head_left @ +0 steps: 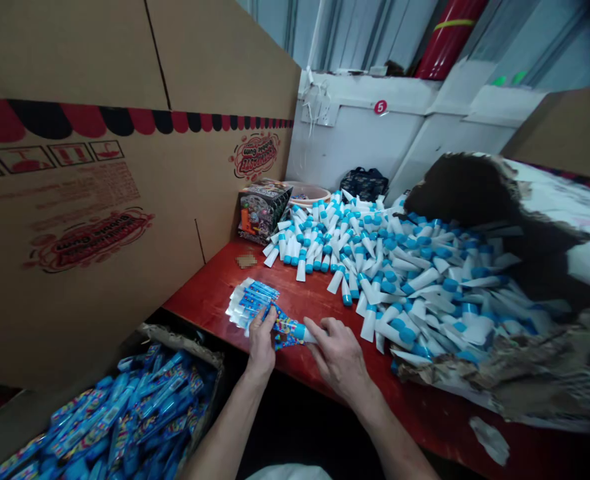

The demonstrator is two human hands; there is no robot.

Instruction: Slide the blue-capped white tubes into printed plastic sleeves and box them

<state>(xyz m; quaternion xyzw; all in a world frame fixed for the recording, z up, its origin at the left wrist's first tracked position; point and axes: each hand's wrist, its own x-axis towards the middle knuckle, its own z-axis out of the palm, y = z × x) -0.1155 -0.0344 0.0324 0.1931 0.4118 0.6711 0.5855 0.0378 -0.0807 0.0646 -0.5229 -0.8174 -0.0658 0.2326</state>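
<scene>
My left hand (263, 337) is closed on a printed plastic sleeve (285, 325) with a colourful pattern. My right hand (337, 353) pinches a white tube with a blue cap (302, 333), whose capped end meets the mouth of the sleeve. How far the tube sits inside it I cannot tell. Beside my left hand, a fanned stack of flat blue printed sleeves (252, 297) lies on the red table (215, 283). To the right spreads a big heap of white tubes with blue caps (375, 253).
At lower left stands an open carton (209, 360) full of blue wrapped tubes (125, 413). A tall cardboard box (125, 200) walls the left side. A printed box (262, 210), a pink basin (319, 195) and a dark bag (365, 183) stand at the back. Torn cardboard (549, 360) edges the heap.
</scene>
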